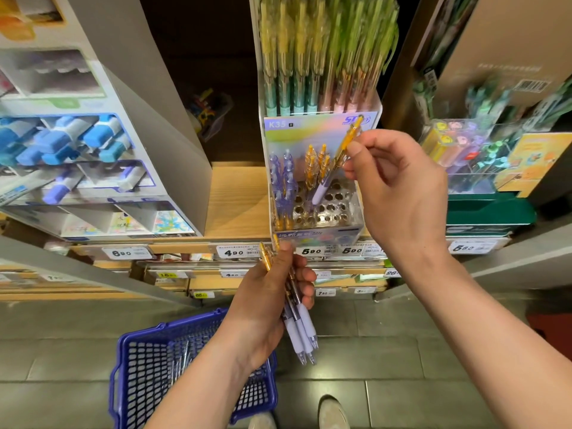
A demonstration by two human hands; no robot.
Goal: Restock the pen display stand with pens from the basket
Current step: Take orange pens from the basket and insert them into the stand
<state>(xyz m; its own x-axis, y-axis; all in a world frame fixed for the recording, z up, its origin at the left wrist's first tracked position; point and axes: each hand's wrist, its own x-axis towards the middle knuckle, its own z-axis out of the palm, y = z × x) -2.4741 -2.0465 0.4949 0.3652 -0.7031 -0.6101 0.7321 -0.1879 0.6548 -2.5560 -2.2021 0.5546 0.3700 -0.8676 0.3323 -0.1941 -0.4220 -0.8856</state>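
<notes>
Right hand (399, 193) up at the pen display stand (325, 236), and it pinches a single pen (323, 185) between thumb and fingers, orange clicker end up, lilac grip down. The pen is tilted, its tip just above the stand's perforated top, over the open holes on the right side. In the stand's left rows there is a cluster of purple pens (283, 181); a few orange-topped pens (315, 162) stand behind the middle holes, just left of the held one. Below the stand's front edge, the left hand (269, 301) is curled around a bundle of pens (298, 329), orange ends toward the stand, lilac grips and tips pointing down. Well below the stand and to its left, the blue basket (139, 382) sits on the tiled floor, and more pens show faintly inside it. The stand itself rests on a wooden shelf (235, 205), with price tags (235, 252) along the shelf lip just under it.
</notes>
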